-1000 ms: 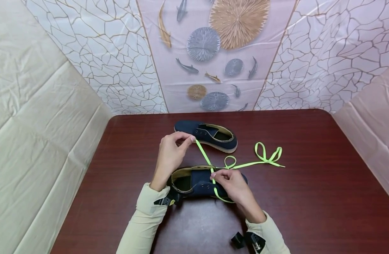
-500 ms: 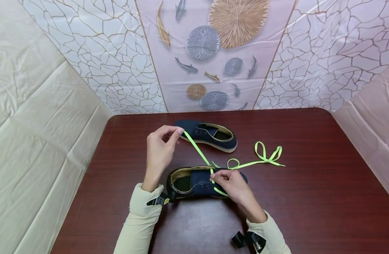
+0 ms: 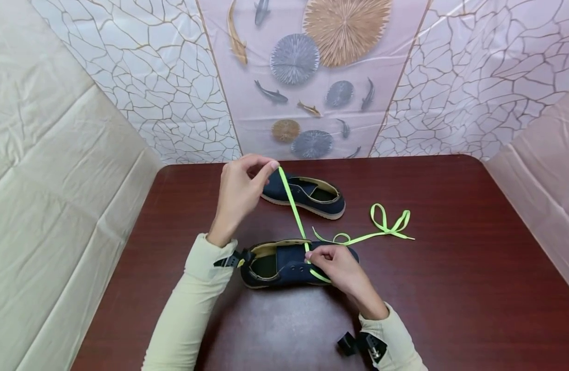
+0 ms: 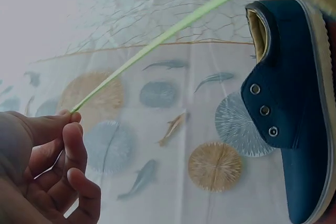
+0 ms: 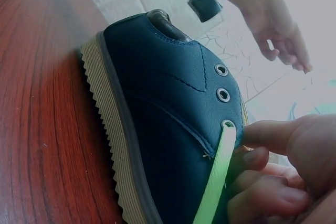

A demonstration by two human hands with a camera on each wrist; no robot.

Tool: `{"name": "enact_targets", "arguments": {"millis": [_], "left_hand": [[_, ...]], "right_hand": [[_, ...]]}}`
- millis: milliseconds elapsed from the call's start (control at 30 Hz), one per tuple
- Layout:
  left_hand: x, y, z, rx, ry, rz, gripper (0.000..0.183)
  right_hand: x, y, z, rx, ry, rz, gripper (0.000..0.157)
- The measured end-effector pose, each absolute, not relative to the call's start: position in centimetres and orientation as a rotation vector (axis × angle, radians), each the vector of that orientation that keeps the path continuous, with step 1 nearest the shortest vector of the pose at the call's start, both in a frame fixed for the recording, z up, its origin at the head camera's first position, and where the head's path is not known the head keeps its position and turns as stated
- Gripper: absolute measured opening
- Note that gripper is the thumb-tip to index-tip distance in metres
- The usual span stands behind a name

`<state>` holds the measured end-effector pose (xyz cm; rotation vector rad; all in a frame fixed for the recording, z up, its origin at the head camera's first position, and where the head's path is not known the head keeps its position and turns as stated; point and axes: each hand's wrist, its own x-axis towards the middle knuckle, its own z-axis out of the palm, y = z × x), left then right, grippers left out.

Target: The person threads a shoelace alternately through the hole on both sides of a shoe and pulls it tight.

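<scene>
A navy shoe (image 3: 289, 276) with a tan ridged sole lies sideways in front of me, toe to the right. My left hand (image 3: 238, 193) is raised beyond it and pinches a lime-green shoelace (image 3: 294, 206) between thumb and index finger. The lace runs taut from there down to the shoe's opening. My right hand (image 3: 337, 268) grips the edge of the near eyelet flap, beside the lace. In the right wrist view the lace (image 5: 218, 177) passes through the front eyelet (image 5: 228, 123); two eyelets behind it hold no lace. My right palm hides part of the toe.
A second navy shoe (image 3: 322, 207), without a lace, lies behind the first one, partly behind my left hand. Another green lace length (image 3: 368, 237), with a loose bow at its right end, lies on the brown table (image 3: 474, 268). Patterned cloth (image 3: 312, 113) hangs behind the table.
My left hand first went left, then rose and moved away from me, drawing the lace longer. The lace tail on the near side has shortened. My right hand stays at the flap.
</scene>
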<state>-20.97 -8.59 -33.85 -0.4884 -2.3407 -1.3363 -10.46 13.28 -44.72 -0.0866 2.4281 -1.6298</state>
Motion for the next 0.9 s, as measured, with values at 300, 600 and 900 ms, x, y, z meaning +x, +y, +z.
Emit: {"name": "enact_targets", "arguments": {"millis": [300, 600, 900], "left_hand": [[-23.4, -7.5, -32.1, -0.613, -2.442, -1.218, 0.017], [-24.5, -7.5, -30.9, -0.607, -2.458, -1.157, 0.018], [-24.7, -7.1, -30.4, -0.595, -2.467, -1.126, 0.019]], "right_hand": [[-10.6, 13.3, -44.8, -0.068, 2.431, -1.590, 0.020], [-10.7, 13.2, -44.8, -0.083, 2.457, -1.535, 0.019], [-11.0, 13.6, -44.2, -0.207, 2.500, -1.435, 0.031]]}}
